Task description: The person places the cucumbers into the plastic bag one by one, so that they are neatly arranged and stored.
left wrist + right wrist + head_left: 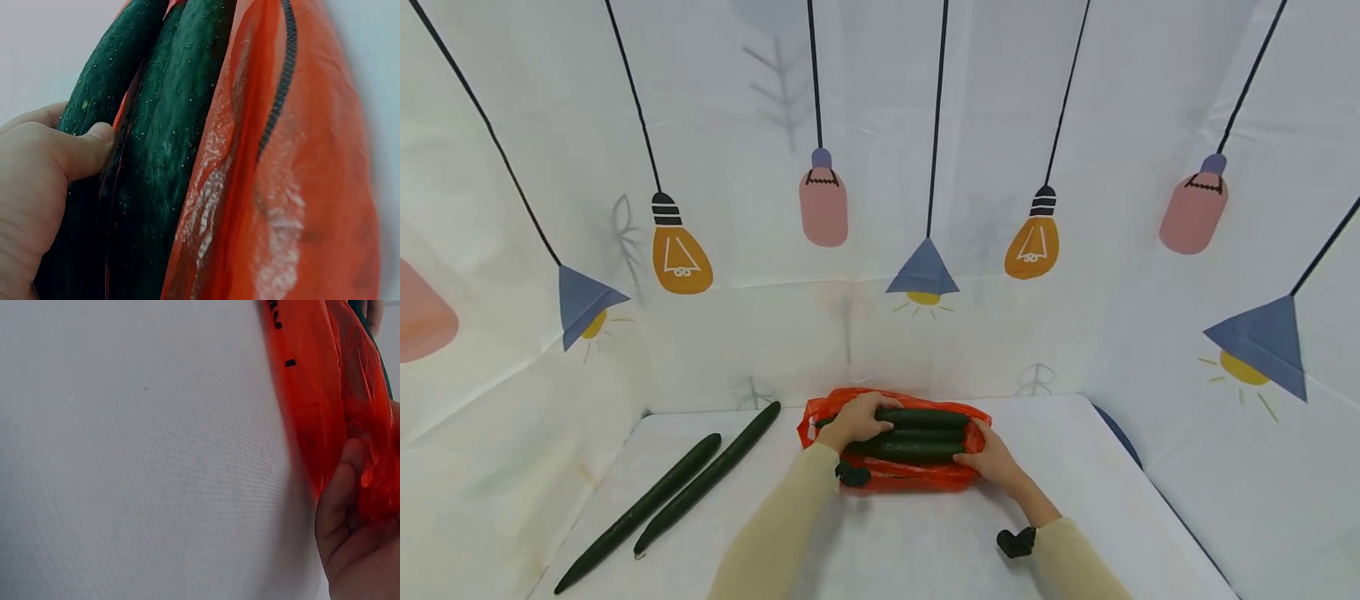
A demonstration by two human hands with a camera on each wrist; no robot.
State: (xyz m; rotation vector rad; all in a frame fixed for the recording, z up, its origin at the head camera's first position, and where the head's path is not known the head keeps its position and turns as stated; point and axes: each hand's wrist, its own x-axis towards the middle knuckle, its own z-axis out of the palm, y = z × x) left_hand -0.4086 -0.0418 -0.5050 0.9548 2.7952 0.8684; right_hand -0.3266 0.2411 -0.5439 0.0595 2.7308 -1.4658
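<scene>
Several dark green cucumbers [910, 451] lie side by side in a crinkled red plastic bag [917, 480] at the back middle of the table. My left hand [856, 419] grips the rearmost cucumber [928, 418] near its left end. In the left wrist view the thumb lies over that cucumber [106, 75], with fingers partly hidden behind it. At the bag's right end, my right hand [994, 461] holds the plastic around the cucumber ends. The right wrist view shows the thumb against the red bag [312, 375], its other fingers mostly hidden by the plastic.
Two long cucumbers [638, 515] lie diagonally, nearly parallel, on the left of the white table [917, 550]. White sheeting [880, 333] printed with hanging lamps rises behind the table and along both sides. A dark blue edge [1117, 435] shows at the table's right.
</scene>
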